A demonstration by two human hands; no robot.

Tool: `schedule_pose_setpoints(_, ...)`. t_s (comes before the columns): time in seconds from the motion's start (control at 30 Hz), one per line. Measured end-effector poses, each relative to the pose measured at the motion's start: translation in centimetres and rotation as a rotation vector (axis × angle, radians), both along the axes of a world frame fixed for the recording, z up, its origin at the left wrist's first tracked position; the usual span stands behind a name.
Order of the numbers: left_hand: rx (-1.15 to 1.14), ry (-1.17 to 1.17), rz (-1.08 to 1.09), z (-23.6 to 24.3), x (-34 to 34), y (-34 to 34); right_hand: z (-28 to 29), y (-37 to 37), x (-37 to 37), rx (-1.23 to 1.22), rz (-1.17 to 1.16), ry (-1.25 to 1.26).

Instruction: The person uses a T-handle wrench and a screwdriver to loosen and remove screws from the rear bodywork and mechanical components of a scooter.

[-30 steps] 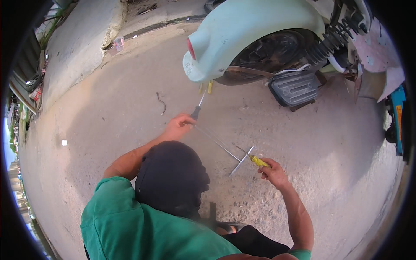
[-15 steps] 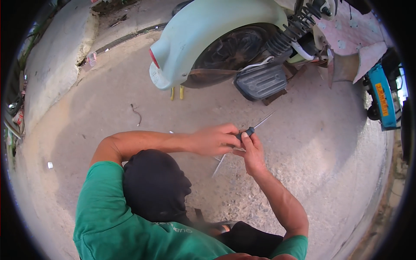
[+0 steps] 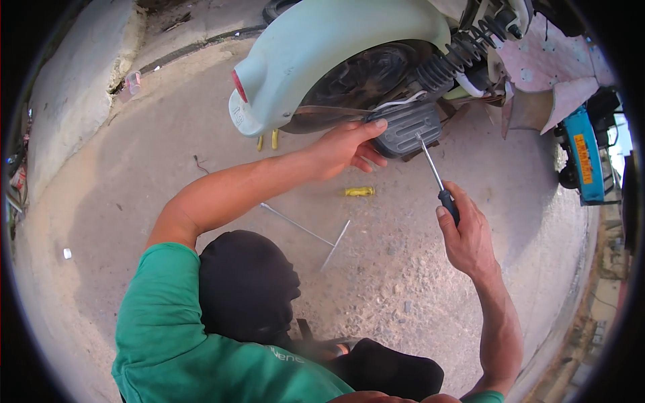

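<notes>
My left hand (image 3: 346, 149) grips the left edge of a black finned box (image 3: 410, 129), thumb over its face and fingers under its lower side. The box hangs by a white cable beside the rear wheel (image 3: 363, 77) of a pale green scooter (image 3: 295, 60). My right hand (image 3: 468, 235) is closed round the dark handle of a screwdriver (image 3: 435, 171). Its shaft slants up to the left, with the tip against the ribbed face of the box. A silver T-handle wrench (image 3: 300, 226) lies on the ground below my left forearm.
A short yellow cylinder (image 3: 359, 191) lies below the box. Two yellow handles (image 3: 275, 139) show beneath the scooter's tail. Pink padded sheeting (image 3: 547, 57) hangs at the upper right, near a blue vehicle (image 3: 583, 158). A white cap-like piece (image 3: 67, 253) lies far left.
My hands have parted from around the screwdriver. The left moved up onto the finned box; the right swung right, and the screwdriver now points up-left to the box. The yellow cylinder has come into sight.
</notes>
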State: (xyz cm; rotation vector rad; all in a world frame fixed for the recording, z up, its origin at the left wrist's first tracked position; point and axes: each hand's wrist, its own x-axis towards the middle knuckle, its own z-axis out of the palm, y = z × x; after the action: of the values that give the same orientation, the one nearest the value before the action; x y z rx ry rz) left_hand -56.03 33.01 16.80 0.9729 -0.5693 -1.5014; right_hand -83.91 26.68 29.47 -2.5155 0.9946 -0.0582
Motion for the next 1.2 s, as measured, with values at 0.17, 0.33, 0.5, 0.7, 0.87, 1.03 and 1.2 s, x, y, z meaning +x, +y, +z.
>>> schedule_pose_setpoints(0.17,0.030,0.123,0.014,-0.4,-0.6,-0.6,2.6,0.0,2.6,-0.110,0.111,-0.002)
schedule_pose_setpoints(0.33,0.012,0.025,0.048,-0.7,-0.4,-0.6,3.9,-0.1,3.8,-0.159,0.146,0.044)
schedule_pose_setpoints(0.5,0.002,0.003,0.047,-0.8,-0.3,-0.7,5.2,0.3,5.0,-0.164,0.138,0.118)
schedule_pose_setpoints(0.7,-0.012,-0.018,0.018,-1.0,-0.2,-0.9,6.0,0.4,5.9,-0.171,0.153,0.145)
schedule_pose_setpoints(0.87,-0.002,-0.015,0.071,-0.6,-0.7,-0.8,7.5,1.8,8.6,-0.209,0.131,0.311)
schedule_pose_setpoints(1.03,0.002,0.002,0.093,-0.2,-1.2,-0.8,7.5,0.8,8.5,-0.191,0.175,0.297)
schedule_pose_setpoints(1.2,-0.003,0.025,0.102,-0.6,-1.4,-0.9,6.5,-0.5,6.9,0.217,-0.082,0.141)
